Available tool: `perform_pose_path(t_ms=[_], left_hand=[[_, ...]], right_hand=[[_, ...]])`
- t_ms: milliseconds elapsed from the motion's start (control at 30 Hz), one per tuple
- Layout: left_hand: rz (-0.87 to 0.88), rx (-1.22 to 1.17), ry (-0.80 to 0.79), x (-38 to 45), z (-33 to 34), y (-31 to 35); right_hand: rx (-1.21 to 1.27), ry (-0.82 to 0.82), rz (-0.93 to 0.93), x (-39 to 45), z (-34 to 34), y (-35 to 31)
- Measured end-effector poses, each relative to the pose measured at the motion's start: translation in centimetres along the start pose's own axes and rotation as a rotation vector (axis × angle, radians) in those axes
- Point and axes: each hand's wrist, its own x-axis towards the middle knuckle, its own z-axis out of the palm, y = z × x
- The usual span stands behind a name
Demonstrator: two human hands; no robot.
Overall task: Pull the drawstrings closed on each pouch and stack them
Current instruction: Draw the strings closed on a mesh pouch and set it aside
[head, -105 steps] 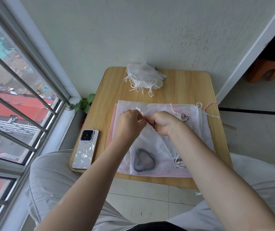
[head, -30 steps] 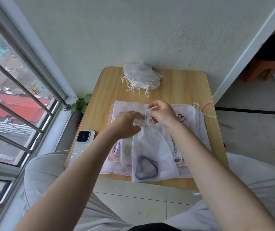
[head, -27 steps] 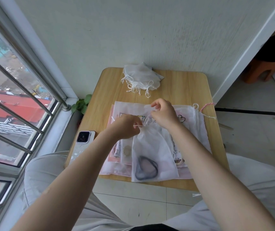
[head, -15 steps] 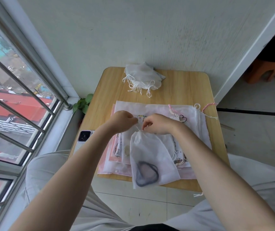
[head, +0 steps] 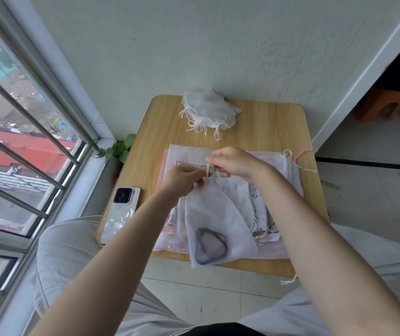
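Wooden desk [head: 266,132] by window, my left hand [head: 184,177] pinching pouch [head: 214,221] neck, right hand [head: 232,161] pinching its drawstring [head: 207,169].

Two hands [head: 184,178], one phone [head: 121,212]

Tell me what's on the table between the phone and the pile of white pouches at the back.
Nothing: in the head view, only bare wooden table separates the phone from the pile of white pouches.

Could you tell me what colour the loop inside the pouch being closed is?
Dark grey to black loop, seen in the head view.
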Motion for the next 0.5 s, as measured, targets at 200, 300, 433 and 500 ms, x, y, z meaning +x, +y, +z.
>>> perform_pose_path(t_ms=[200,300,433,500], left_hand=[[0.082,0.170,-0.164,-0.4,0.1,0.5],[0.078,0.133,-0.121,-0.2,0.1,0.2],[0.013,0.055,-0.136,-0.2,-0.2,0.3],[-0.009,0.037,-0.151,-0.3,-0.4,0.4]], right_hand=[[0.282,0.071,-0.093,0.3,0.3,-1.3],[0.313,0.155,-0.160,0.4,0.4,-0.4],[0.158,0.160,-0.118,0.4,1.2,1.9],[0.120,0.126,-0.115,0.1,1.8,2.5]])
